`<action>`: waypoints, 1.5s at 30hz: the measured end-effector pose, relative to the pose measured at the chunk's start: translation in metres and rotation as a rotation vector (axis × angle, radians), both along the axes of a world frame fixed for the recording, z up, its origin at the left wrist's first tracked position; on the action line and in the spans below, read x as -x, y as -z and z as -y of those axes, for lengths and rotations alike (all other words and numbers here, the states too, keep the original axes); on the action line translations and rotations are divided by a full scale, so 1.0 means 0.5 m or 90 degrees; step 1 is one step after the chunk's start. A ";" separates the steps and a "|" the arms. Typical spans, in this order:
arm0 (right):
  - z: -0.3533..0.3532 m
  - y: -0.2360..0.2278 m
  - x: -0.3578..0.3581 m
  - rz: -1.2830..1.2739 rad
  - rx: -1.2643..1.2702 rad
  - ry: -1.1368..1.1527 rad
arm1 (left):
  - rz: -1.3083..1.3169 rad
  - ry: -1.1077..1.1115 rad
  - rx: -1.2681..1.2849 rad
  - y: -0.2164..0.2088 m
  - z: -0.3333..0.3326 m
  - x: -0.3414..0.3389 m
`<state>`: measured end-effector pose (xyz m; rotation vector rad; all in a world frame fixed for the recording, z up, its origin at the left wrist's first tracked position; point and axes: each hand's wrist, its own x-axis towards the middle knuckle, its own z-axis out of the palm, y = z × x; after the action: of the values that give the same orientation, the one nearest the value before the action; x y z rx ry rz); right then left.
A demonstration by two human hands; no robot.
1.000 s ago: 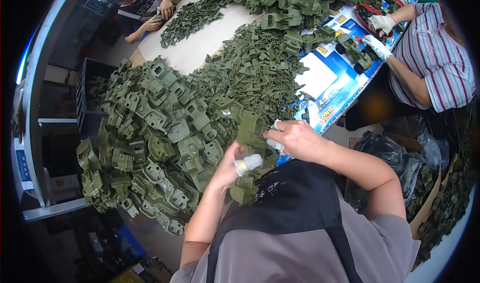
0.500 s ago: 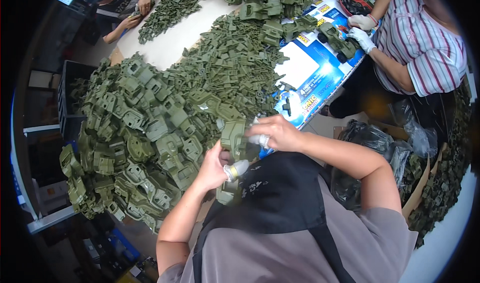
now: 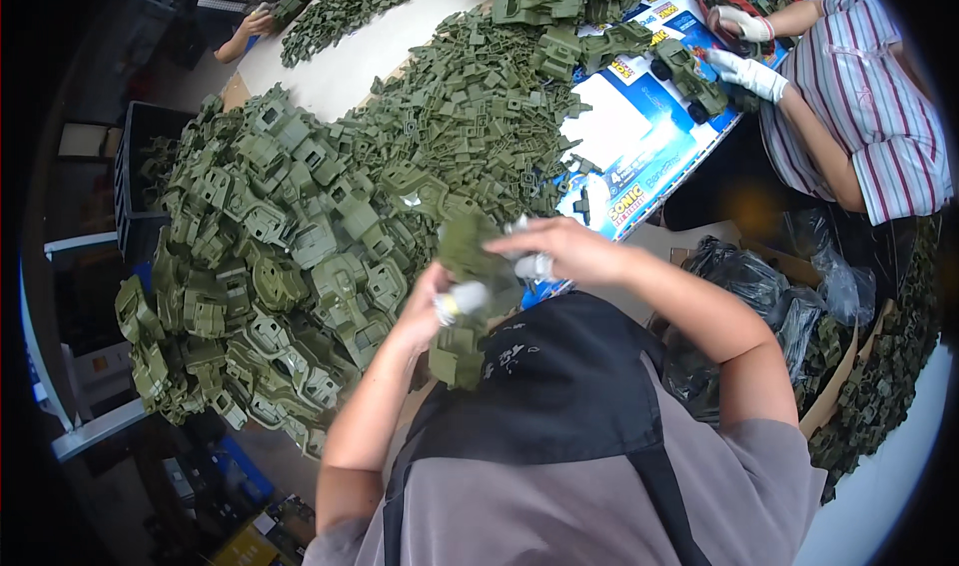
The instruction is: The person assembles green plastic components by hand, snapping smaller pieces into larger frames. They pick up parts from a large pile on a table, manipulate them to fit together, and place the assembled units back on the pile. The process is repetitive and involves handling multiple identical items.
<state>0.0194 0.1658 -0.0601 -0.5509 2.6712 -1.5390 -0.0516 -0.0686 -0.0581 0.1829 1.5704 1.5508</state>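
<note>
My left hand (image 3: 432,304) is closed around a long olive-green plastic toy vehicle body (image 3: 462,351), held in front of my apron and blurred by motion. White wrapping covers the left thumb. From the right, my right hand (image 3: 574,251) reaches over the upper end of this piece. Its fingers are stretched out and apart, white covers on some tips, and the nearest fingertip appears to touch the piece. Just beyond lies a heap of small green plastic parts (image 3: 470,106). Larger green vehicle bodies (image 3: 270,201) are piled to the left.
At the right, a co-worker's gloved hand (image 3: 749,71) is beside a green toy vehicle (image 3: 689,76) on blue printed sheeting (image 3: 639,181). Another person's hand (image 3: 258,21) is at the far left. A black crate (image 3: 140,186) stands left; black plastic bags (image 3: 714,266) lie right.
My right hand has shifted slightly right and its fingers have straightened. The held piece has tilted and blurred. The co-worker's gloved hands have moved slightly to the right in view.
</note>
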 end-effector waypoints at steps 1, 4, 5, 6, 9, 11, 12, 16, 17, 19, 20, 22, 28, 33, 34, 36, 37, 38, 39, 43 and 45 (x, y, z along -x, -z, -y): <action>-0.036 -0.027 0.014 0.058 0.208 0.001 | 0.013 -0.061 0.017 0.009 0.003 0.013; -0.199 0.151 0.023 0.187 -0.018 0.568 | 0.118 -0.132 -0.103 -0.022 0.014 0.026; -0.215 0.216 0.022 0.117 -0.192 0.626 | 0.182 -0.189 -0.147 -0.011 0.022 0.020; -0.226 0.281 0.017 0.043 -0.366 0.675 | 0.209 -0.190 -0.170 -0.003 0.023 0.013; -0.256 0.407 0.019 -0.026 -0.283 0.579 | 0.227 -0.247 -0.164 -0.001 0.018 -0.022; -0.229 0.336 0.025 0.045 -0.239 0.605 | 0.319 -0.266 -0.199 0.006 0.026 -0.042; -0.202 0.250 0.028 0.092 -0.137 0.580 | 0.321 -0.266 -0.221 0.005 0.025 -0.050; -0.025 -0.077 -0.050 0.097 0.023 0.164 | 0.327 -0.344 -0.151 -0.003 0.002 -0.076; 0.006 -0.112 -0.068 0.099 0.027 0.070 | 0.349 -0.341 -0.157 -0.016 -0.011 -0.078; 0.040 -0.123 -0.075 0.074 -0.043 -0.051 | 0.400 -0.337 -0.168 -0.028 -0.023 -0.085; 0.047 -0.122 -0.073 0.078 -0.078 -0.088 | 0.416 -0.292 -0.175 -0.005 -0.011 -0.089; 0.060 -0.121 -0.065 0.078 -0.134 -0.160 | 0.404 -0.281 -0.175 0.002 -0.008 -0.096; 0.079 -0.129 -0.044 0.094 -0.181 -0.276 | 0.357 -0.273 -0.167 -0.023 -0.012 -0.105; 0.092 -0.121 -0.039 0.084 -0.181 -0.298 | 0.386 -0.294 -0.151 -0.025 -0.004 -0.109; 0.092 -0.119 -0.037 0.091 -0.165 -0.305 | 0.394 -0.296 -0.142 -0.024 -0.002 -0.110; 0.095 -0.102 -0.045 0.091 -0.156 -0.322 | 0.387 -0.313 -0.146 -0.025 -0.003 -0.122; 0.095 -0.099 -0.047 0.090 -0.152 -0.329 | 0.383 -0.319 -0.149 -0.027 -0.005 -0.126; 0.097 -0.100 -0.046 0.090 -0.166 -0.338 | 0.377 -0.316 -0.143 -0.028 -0.006 -0.128; 0.102 -0.100 -0.044 0.089 -0.177 -0.346 | 0.371 -0.314 -0.133 -0.028 -0.003 -0.129; 0.109 -0.103 -0.030 0.119 -0.161 -0.295 | 0.198 -0.336 -0.102 -0.057 0.002 -0.112; 0.073 -0.100 0.038 0.183 0.047 -0.356 | 0.045 -0.415 -0.033 -0.066 0.009 -0.092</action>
<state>0.0003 0.1293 -0.0102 -0.9038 2.0207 -1.4166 -0.0056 -0.0730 -0.0250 -0.3918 1.6203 2.0618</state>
